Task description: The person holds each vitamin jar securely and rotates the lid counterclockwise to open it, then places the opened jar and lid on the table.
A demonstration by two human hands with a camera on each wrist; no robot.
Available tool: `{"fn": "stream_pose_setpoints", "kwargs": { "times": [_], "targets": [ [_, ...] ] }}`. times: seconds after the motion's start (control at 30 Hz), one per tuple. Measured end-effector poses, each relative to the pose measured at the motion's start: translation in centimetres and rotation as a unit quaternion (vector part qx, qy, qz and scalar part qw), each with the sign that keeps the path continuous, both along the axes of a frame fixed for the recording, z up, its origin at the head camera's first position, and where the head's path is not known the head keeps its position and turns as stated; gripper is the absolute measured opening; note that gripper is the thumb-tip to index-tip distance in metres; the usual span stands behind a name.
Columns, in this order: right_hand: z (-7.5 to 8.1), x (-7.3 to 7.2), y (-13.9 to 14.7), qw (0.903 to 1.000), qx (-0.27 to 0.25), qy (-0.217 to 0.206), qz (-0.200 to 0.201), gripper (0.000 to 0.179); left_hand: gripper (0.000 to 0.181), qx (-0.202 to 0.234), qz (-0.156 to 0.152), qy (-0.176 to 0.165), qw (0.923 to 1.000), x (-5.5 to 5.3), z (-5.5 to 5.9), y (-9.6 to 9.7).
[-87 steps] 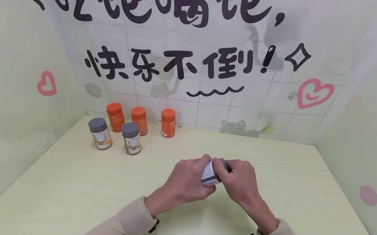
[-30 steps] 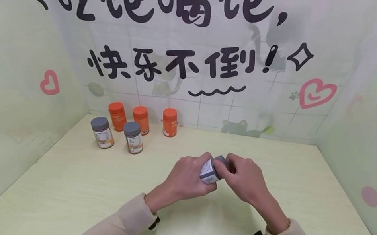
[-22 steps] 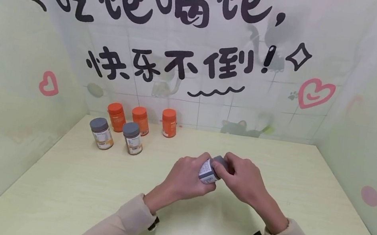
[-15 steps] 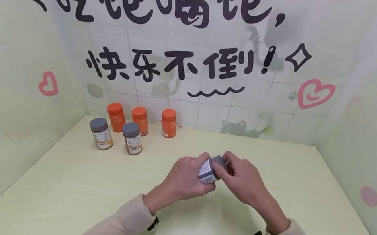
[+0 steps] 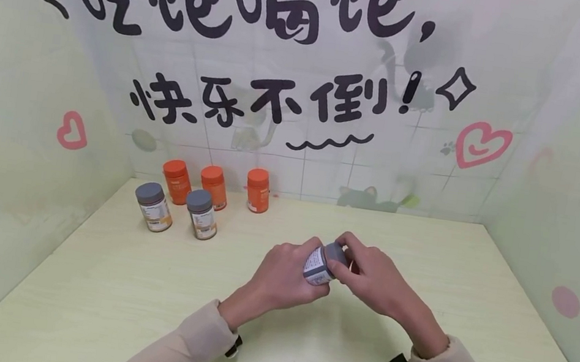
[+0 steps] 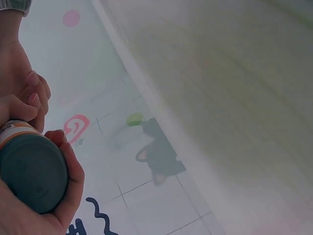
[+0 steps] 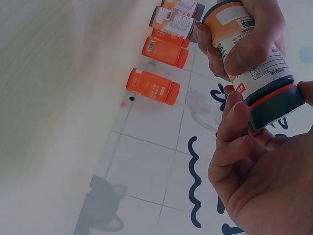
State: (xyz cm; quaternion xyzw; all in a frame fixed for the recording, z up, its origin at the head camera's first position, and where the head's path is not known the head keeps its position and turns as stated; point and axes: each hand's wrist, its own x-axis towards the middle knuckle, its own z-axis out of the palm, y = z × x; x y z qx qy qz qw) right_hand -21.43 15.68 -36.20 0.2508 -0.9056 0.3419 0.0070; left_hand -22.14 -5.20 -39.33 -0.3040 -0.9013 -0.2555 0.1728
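My left hand (image 5: 288, 273) grips a supplement bottle (image 5: 316, 266) round its white-labelled body, holding it tilted above the table. Thumb and fingers of my right hand (image 5: 377, 277) pinch its grey cap (image 5: 336, 254). In the right wrist view, a thin red band shows between the dark cap (image 7: 279, 108) and the body of the bottle (image 7: 266, 68), with the right hand (image 7: 264, 171) curled at the cap. The left wrist view looks at the bottle's round dark end (image 6: 34, 171), with left-hand fingers (image 6: 73, 171) wrapped about it.
Two grey-capped bottles stand at the back left, one outermost (image 5: 154, 207) and one nearer the middle (image 5: 202, 215). Behind and beside them are orange bottles, at left (image 5: 176, 182), centre (image 5: 215, 188) and right (image 5: 257, 191). A printed wall (image 5: 324, 173) closes off the pale table (image 5: 111, 304).
My right hand has turned at the cap and its wrist has swung outward to the right, leaving more of the cap showing. My left hand keeps its grip on the bottle, almost in place.
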Motion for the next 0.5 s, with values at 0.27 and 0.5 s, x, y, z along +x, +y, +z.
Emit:
{"fn": "stream_pose_setpoints", "kwargs": {
  "times": [0.27, 0.5],
  "targets": [
    [0.16, 0.07, 0.09, 0.9997, -0.017, -0.010, 0.011, 0.030, 0.039, -0.003, 0.003, 0.004, 1.0000, 0.01, 0.01, -0.02],
    [0.58, 0.26, -0.17, 0.9972, -0.019, -0.022, -0.068, 0.036, 0.039, -0.004, 0.010, 0.013, 0.9999, 0.01, -0.03, 0.02]
  ]
}}
